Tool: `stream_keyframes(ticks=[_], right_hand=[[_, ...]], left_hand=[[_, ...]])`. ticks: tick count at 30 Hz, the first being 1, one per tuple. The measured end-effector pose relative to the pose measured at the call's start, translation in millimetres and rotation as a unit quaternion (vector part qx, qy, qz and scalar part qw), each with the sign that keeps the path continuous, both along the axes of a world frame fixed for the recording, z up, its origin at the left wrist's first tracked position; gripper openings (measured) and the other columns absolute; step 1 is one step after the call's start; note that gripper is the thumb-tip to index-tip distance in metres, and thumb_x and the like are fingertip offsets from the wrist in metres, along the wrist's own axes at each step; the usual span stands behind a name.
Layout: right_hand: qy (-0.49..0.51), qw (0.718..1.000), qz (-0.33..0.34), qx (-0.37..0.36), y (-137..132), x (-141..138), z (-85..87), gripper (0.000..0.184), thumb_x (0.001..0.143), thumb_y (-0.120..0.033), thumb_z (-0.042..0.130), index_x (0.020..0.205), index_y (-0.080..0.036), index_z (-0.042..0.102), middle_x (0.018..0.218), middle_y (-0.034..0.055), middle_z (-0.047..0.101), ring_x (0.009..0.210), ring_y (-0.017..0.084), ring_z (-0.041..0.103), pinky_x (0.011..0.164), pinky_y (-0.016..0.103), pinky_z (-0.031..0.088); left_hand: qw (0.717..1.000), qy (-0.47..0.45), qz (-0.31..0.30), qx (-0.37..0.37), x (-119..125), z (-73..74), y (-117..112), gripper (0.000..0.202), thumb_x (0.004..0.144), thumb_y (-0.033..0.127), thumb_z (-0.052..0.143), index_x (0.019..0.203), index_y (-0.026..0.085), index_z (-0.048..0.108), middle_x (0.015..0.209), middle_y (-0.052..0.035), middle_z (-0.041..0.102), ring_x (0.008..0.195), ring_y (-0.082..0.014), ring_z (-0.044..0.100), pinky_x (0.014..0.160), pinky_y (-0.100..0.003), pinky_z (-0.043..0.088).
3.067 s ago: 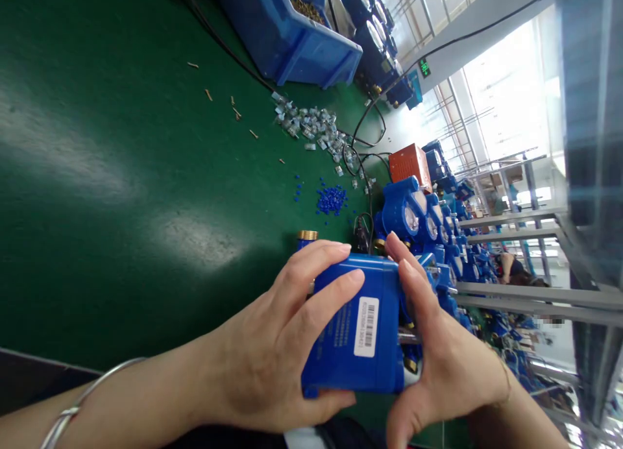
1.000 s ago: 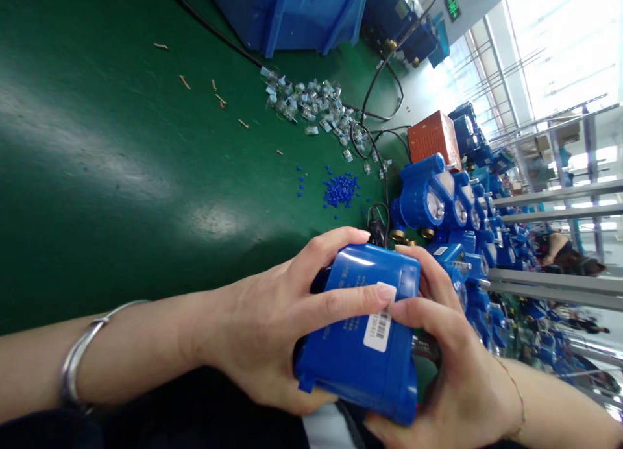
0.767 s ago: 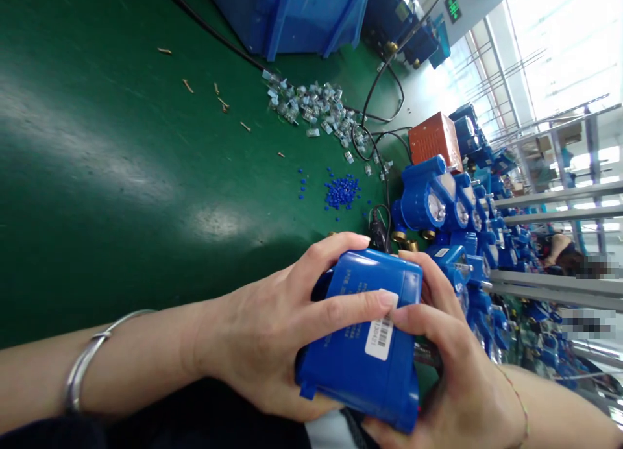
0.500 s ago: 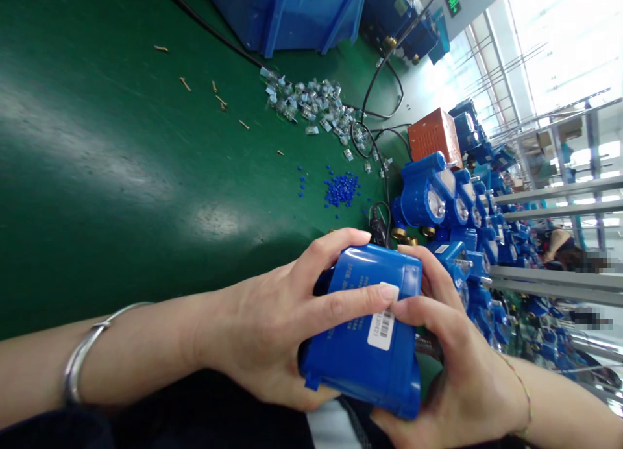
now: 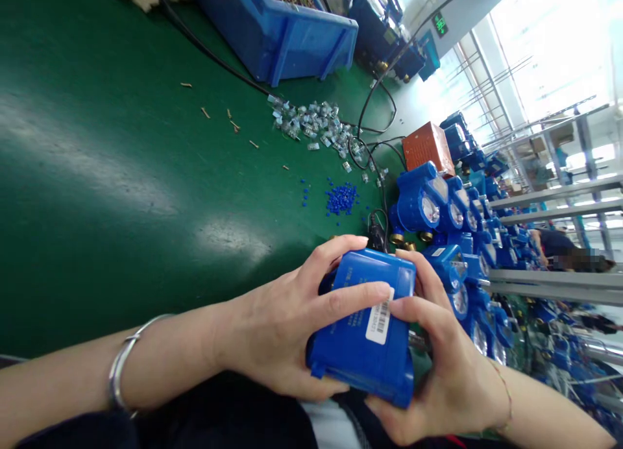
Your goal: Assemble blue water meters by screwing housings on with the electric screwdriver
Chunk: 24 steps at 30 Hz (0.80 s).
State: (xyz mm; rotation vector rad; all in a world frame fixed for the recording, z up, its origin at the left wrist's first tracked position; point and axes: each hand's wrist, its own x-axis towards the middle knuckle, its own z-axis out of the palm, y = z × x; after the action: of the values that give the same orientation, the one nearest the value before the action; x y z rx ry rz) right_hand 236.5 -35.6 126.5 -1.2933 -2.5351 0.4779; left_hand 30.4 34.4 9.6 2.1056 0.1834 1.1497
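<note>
Close to my body, a blue water meter (image 5: 360, 355) is held up above the green table, its printed face turned toward me. My left hand (image 5: 280, 329) wraps it from the left, with one finger laid across the front. On the opposite side my right hand (image 5: 455, 364) grips the edge, its thumb and fingers around the casing. Fingertips of both hands meet near the top of a white barcode label (image 5: 378, 324) stuck on the face. The underside of the meter is hidden, and a short metallic piece shows beside my right fingers.
Small blue beads (image 5: 341, 198) and clear plastic pieces (image 5: 316, 123) lie on the green table (image 5: 146, 176), with several screws farther left. Behind stands a blue bin (image 5: 306, 43). Blue meters (image 5: 418, 202), an orange box (image 5: 428, 147) and a black cable (image 5: 209, 50) occupy the right and back.
The view has shifted, so the bin shows lower and its small contents come into sight. Both hands keep the same hold on the water meter, which has barely moved.
</note>
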Motion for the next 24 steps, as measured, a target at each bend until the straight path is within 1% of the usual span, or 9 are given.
stream_keyframes(ticks=[2,4,6,8,11,13,16,21,24], right_hand=[[0.013,1.0,0.016,-0.009,0.8,4.4,-1.5,0.093,0.058,-0.027,0.078,0.135,-0.015,0.028,0.157,0.0203,0.014,0.147,0.039,0.02,0.121,0.053,0.027],[0.035,0.999,0.023,-0.016,-1.5,9.4,-5.5,0.098,0.058,-0.025,0.081,0.138,-0.018,0.025,0.158,0.0192,0.011,0.148,0.04,0.02,0.12,0.055,0.028],[0.063,0.998,0.018,-0.018,-8.3,14.8,-11.7,0.103,0.057,-0.023,0.084,0.14,-0.024,0.023,0.158,0.0177,0.01,0.147,0.043,0.02,0.117,0.06,0.031],[0.094,0.996,-0.003,-0.011,-18.9,20.0,-19.1,0.11,0.054,-0.02,0.087,0.143,-0.029,0.022,0.159,0.0164,0.009,0.146,0.046,0.021,0.113,0.063,0.036],[0.123,0.991,-0.043,0.02,-38.2,27.3,-31.3,0.119,0.053,-0.016,0.088,0.148,-0.034,0.017,0.16,0.0167,0.005,0.146,0.047,0.021,0.109,0.064,0.04],[0.127,0.989,-0.061,0.049,-51.0,32.2,-39.9,0.122,0.055,-0.015,0.088,0.15,-0.036,0.014,0.161,0.0163,0.003,0.147,0.047,0.019,0.109,0.065,0.039],[0.132,0.984,-0.09,0.081,-67.5,40.4,-53.4,0.124,0.058,-0.016,0.088,0.152,-0.039,0.01,0.162,0.0135,0.002,0.148,0.047,0.015,0.112,0.069,0.032],[0.191,0.964,-0.18,0.04,-90.9,58.5,-76.1,0.125,0.064,-0.018,0.088,0.152,-0.045,0.004,0.163,0.0069,-0.001,0.149,0.043,0.013,0.115,0.07,0.024],[0.24,0.947,-0.213,-0.005,-105.6,68.7,-88.2,0.129,0.061,-0.023,0.092,0.152,-0.045,0.004,0.163,0.0055,-0.003,0.151,0.042,0.009,0.118,0.068,0.02]], left_hand=[[1.0,0.015,-0.011,-0.014,-0.8,-2.0,-1.3,0.107,0.073,0.035,0.078,0.156,0.031,0.009,0.156,-0.0166,0.006,0.147,-0.0418,0.021,0.113,-0.052,0.042],[0.999,0.023,-0.016,-0.026,-1.3,-6.1,-6.4,0.122,0.07,0.043,0.082,0.155,0.039,-0.006,0.16,-0.0118,-0.003,0.15,-0.0427,0.013,0.116,-0.054,0.036],[0.997,0.033,0.001,-0.065,-1.7,-11.5,-15.8,0.134,0.064,0.052,0.085,0.154,0.041,-0.013,0.163,-0.0097,-0.012,0.151,-0.0448,0.004,0.119,-0.058,0.028],[0.986,0.066,0.034,-0.148,-2.3,-16.2,-27.8,0.141,0.059,0.056,0.088,0.155,0.037,-0.014,0.165,-0.0125,-0.012,0.151,-0.0464,0.002,0.119,-0.062,0.024],[0.948,0.152,0.065,-0.273,-2.9,-18.0,-43.7,0.139,0.059,0.056,0.088,0.156,0.034,-0.01,0.166,-0.0164,0.001,0.151,-0.0447,0.01,0.117,-0.065,0.024],[0.928,0.186,0.068,-0.317,-1.6,-15.6,-50.0,0.13,0.062,0.05,0.088,0.157,0.033,-0.001,0.166,-0.0153,0.004,0.151,-0.0423,0.013,0.117,-0.063,0.026],[0.91,0.194,0.074,-0.359,3.2,-10.3,-54.9,0.124,0.06,0.04,0.089,0.157,0.031,0.011,0.167,-0.0128,0.002,0.151,-0.0412,0.015,0.117,-0.059,0.029],[0.878,0.198,0.1,-0.423,10.9,-2.6,-60.9,0.117,0.062,0.044,0.085,0.156,0.031,0.017,0.166,-0.0132,0.002,0.15,-0.043,0.019,0.113,-0.061,0.035],[0.846,0.176,0.087,-0.496,13.7,3.7,-60.6,0.117,0.063,0.054,0.082,0.156,0.029,0.015,0.164,-0.0157,0.014,0.147,-0.0412,0.028,0.105,-0.056,0.046]])
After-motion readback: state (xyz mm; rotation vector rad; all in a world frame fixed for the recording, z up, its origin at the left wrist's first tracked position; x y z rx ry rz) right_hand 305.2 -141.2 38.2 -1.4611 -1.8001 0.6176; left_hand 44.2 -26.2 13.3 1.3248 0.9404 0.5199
